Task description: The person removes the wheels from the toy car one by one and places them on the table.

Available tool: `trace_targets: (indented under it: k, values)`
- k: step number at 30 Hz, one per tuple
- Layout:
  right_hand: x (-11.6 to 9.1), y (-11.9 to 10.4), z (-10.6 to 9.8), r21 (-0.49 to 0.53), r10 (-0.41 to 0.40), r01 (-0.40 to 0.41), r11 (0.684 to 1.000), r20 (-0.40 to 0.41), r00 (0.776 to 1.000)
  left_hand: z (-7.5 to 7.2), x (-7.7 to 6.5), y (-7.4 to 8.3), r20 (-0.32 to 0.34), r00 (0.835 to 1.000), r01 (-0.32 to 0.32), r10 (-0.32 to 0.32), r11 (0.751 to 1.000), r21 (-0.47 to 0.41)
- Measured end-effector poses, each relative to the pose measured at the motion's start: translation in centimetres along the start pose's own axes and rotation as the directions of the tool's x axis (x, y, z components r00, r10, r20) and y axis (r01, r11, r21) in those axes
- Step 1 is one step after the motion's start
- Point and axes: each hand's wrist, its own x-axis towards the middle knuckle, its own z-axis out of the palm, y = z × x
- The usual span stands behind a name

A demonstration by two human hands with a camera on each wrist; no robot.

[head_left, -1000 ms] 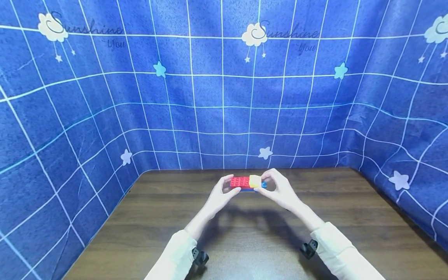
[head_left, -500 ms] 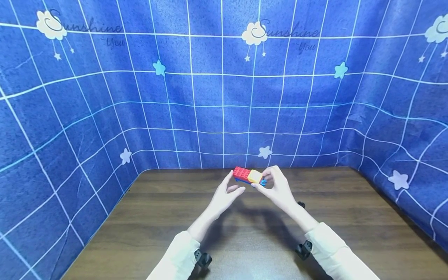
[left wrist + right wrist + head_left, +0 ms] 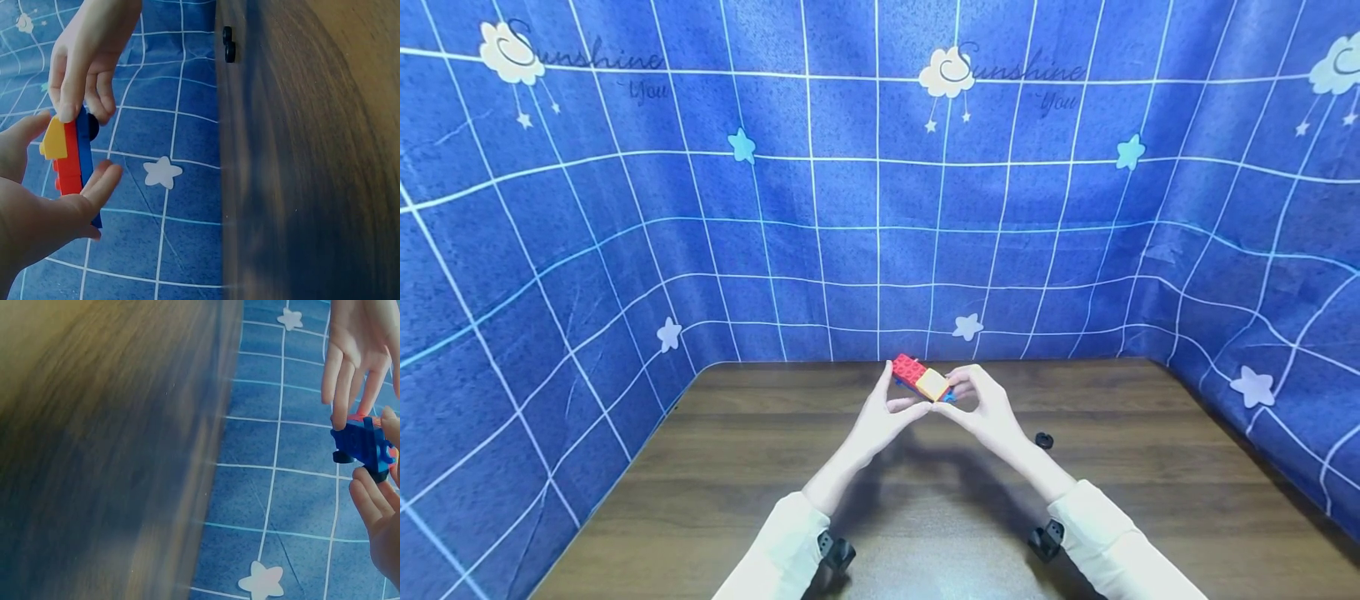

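Note:
A toy brick car point(image 3: 910, 371) is held up over the table, red studded bricks on a blue wheeled base, with a yellow sloped brick point(image 3: 55, 139) on top. My right hand point(image 3: 988, 408) pinches the yellow-and-blue end between thumb and fingers. With fingers nearly straight, my left hand point(image 3: 876, 421) reaches along the car, one fingertip at the corner of the red end. Its thumb lies close to the right thumb. Black wheels point(image 3: 342, 457) show under the blue base point(image 3: 359, 439) in the right wrist view.
Loose black wheels point(image 3: 229, 51) lie on the wooden table point(image 3: 730, 467), beside my right forearm. A blue curtain point(image 3: 842, 192) with white grid lines and stars stands behind the table and along both sides.
The car has turned, its red end swinging away from me and its yellow end towards me. My left hand has loosened from the red end. The loose wheels have come out from behind my right arm.

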Motion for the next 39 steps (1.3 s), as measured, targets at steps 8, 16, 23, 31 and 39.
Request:
trace_targets:
  k: [8, 16, 23, 31, 39]
  values:
    - [-0.3, 0.0, 0.3, 0.101, -0.033, 0.024, 0.995, 0.085, 0.996, -0.3, -0.5, 1.2, -0.01, 1.0, -0.005, 0.005, 0.999, 0.043]
    - [-0.4, -0.5, 0.2, 0.121, -0.116, 0.101, 0.987, 0.124, 0.985, -0.6, -0.1, 0.9, -0.012, 1.0, 0.015, -0.014, 0.997, 0.08]
    - [-0.5, -0.4, 0.0, 0.15, -0.165, 0.14, 0.979, 0.167, 0.972, -0.6, 0.3, -0.2, -0.029, 1.0, 0.007, -0.005, 0.996, 0.085]
    - [-0.6, -0.5, -0.1, 0.055, -0.139, 0.132, 0.99, 0.15, 0.979, -0.7, -0.1, 0.0, -0.008, 1.0, -0.019, 0.02, 0.998, 0.063]
    - [-1.3, 0.9, 0.4, -0.007, 0.046, -0.046, 0.999, 0.223, 0.974, -0.7, -0.3, 0.2, 0.05, 0.999, -0.001, 0.0, 1.0, 0.011]
